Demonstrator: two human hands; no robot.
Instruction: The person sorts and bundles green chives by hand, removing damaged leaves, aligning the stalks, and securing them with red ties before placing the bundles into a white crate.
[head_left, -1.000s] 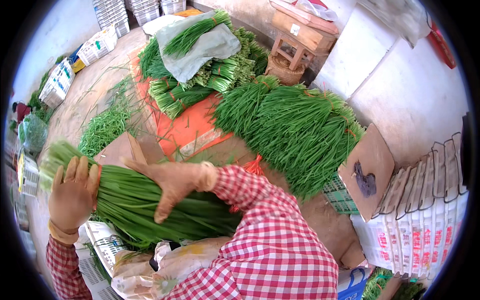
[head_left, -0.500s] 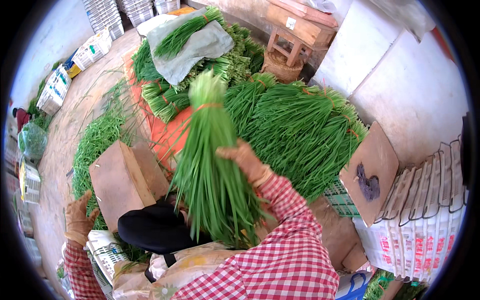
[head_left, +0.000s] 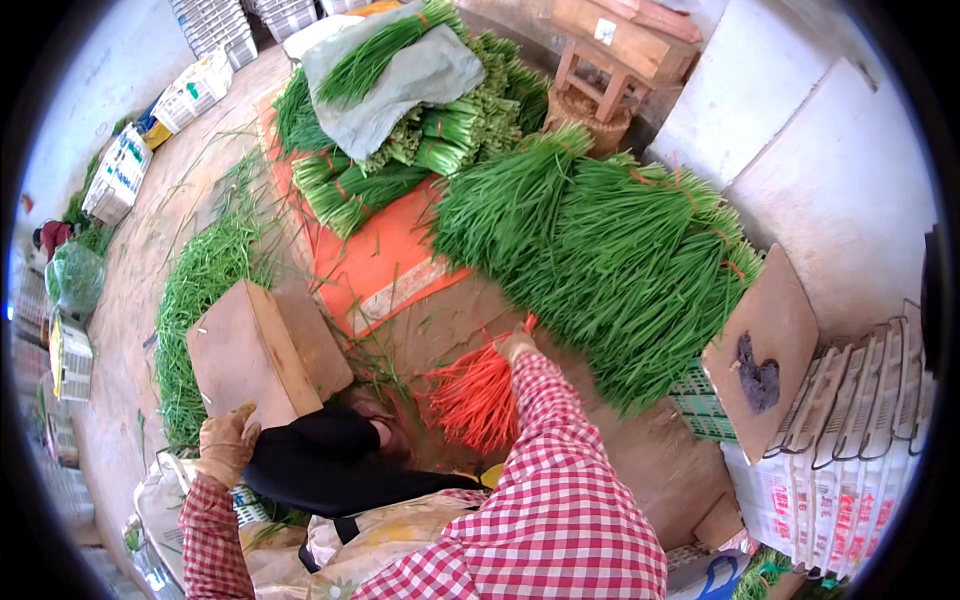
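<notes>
My right hand (head_left: 517,343) in a pale glove is closed on the upper end of a bundle of thin orange-red ties (head_left: 475,400). A little orange sticks out above my fingers; their tips are hidden. My gloved left hand (head_left: 228,443) is by the knee of my black trouser leg (head_left: 315,450), thumb and fingers partly apart, nothing seen in it. Beyond my right hand lies a broad pile of green chive bunches (head_left: 640,265), tied with orange bands. More bunches (head_left: 360,190) are stacked farther back, partly under a grey cloth (head_left: 390,85) with one bunch on top.
A wooden block seat (head_left: 240,350) stands left of my leg, beside loose chive trimmings (head_left: 205,310). An orange sheet (head_left: 385,255) lies ahead. A brown board (head_left: 760,350) and stacked white baskets (head_left: 840,450) stand at right. A wooden stool (head_left: 600,80) is at the back.
The chive bunch my right hand held is out of it, and another bunch lies at the pile's left end. My right hand has dropped to the orange ties; my left has moved right toward my knee.
</notes>
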